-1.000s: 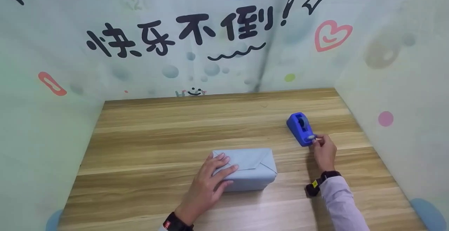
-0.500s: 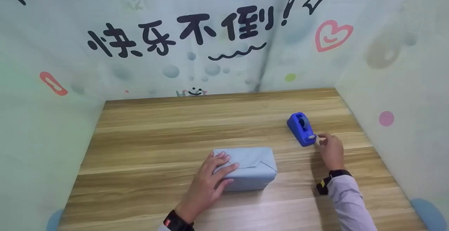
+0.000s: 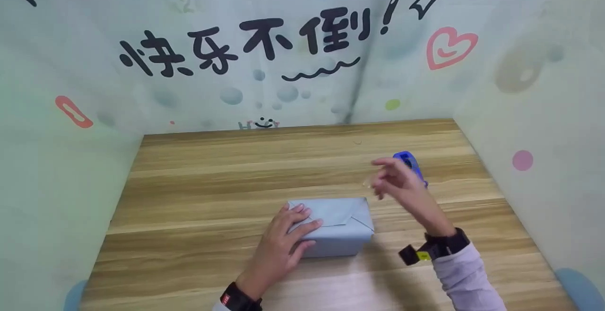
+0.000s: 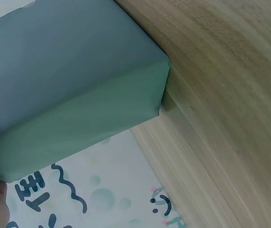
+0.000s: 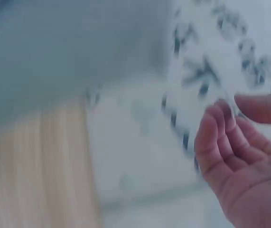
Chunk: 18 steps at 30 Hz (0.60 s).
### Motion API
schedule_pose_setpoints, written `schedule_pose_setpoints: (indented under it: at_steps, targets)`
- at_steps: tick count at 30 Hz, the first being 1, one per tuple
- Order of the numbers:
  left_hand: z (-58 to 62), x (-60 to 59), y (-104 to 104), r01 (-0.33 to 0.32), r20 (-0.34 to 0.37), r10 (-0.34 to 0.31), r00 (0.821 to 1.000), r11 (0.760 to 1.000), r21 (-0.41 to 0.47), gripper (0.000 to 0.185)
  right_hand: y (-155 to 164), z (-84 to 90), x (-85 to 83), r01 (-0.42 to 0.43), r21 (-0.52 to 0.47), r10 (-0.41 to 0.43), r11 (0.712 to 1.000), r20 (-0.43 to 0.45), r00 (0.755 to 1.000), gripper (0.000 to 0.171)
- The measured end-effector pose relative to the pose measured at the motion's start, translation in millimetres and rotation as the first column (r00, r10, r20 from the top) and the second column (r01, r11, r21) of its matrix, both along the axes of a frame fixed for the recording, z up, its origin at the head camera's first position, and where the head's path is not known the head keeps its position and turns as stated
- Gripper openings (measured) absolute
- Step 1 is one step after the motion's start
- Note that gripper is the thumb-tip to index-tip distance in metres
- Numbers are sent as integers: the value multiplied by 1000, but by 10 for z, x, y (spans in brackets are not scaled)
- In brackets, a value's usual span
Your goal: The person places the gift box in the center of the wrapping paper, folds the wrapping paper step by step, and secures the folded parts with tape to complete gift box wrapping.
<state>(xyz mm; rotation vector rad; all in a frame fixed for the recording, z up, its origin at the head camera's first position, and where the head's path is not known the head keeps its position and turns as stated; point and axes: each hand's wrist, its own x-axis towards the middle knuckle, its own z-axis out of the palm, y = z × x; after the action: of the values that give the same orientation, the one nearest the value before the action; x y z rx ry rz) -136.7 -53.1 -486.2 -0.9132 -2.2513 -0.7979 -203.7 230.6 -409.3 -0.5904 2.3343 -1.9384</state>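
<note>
A box wrapped in pale blue paper point(image 3: 338, 242) sits on the table, its folded flap on top. My left hand point(image 3: 275, 249) rests over its left end, fingers laid on the top and the thumb against the front. In the left wrist view the wrapped box fills the upper left. To the right, my right hand point(image 3: 407, 192) is raised above the table and pinches a small clear piece of tape point(image 3: 367, 184), faint at the fingertips. Behind that hand stands a blue tape dispenser point(image 3: 416, 164), partly hidden. The right wrist view is blurred, with thumb and fingertips close together.
The wood-grain table point(image 3: 203, 183) is bounded at the back and both sides by printed cloth walls point(image 3: 198, 98). Each wrist wears a black strap, and a small camera point(image 3: 410, 255) sticks out from the right one.
My right hand has pulled away from the tape dispenser's front end and swung left and up, carrying a piece of tape. The left hand and the wrapped box have stayed in place.
</note>
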Motion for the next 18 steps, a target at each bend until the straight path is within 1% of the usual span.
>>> schedule_pose_setpoints:
  at_steps: [1, 3, 5, 7, 9, 11, 12, 13, 16, 18]
  targets:
    - [4, 0, -2, -2, -1, 2, 1000, 1000, -5, 41, -114, 48, 28, -90, 6, 90, 996, -15, 996, 38]
    - [13, 3, -7, -5, 3, 5, 1000, 1000, -12, 41, -317, 109, 60, -242, 60, 245, 968, -39, 969, 36]
    - [19, 8, -10, -8, 8, 8, 1000, 1000, -19, 41, -471, 132, 69, -351, 147, 358, 925, -29, 933, 36]
    - [24, 16, -8, -9, 12, 9, 1000, 1000, -26, 40, -572, 126, 63, -423, 244, 437, 873, -6, 899, 37]
    - [31, 21, 1, -14, 15, 14, 1000, 999, -35, 39, -627, 114, 49, -455, 343, 483, 822, 4, 876, 40]
    - [39, 26, 16, -26, 9, 26, 1000, 999, -47, 38, -658, 102, 31, -475, 419, 529, 774, -16, 848, 42]
    - [43, 32, 28, -35, 3, 36, 999, 998, -55, 38, -672, 104, 26, -479, 449, 549, 755, -32, 835, 42]
    - [53, 34, 44, -46, -5, 46, 999, 997, -69, 38, -689, 147, 37, -484, 471, 567, 738, -42, 823, 42]
    - [92, 49, 99, -74, -56, 68, 996, 992, -102, 39, -712, 175, 17, -502, 530, 621, 684, -61, 781, 44]
    - [125, 64, 138, -89, -78, 80, 994, 988, -123, 40, -720, 192, 3, -518, 553, 649, 652, -54, 759, 46]
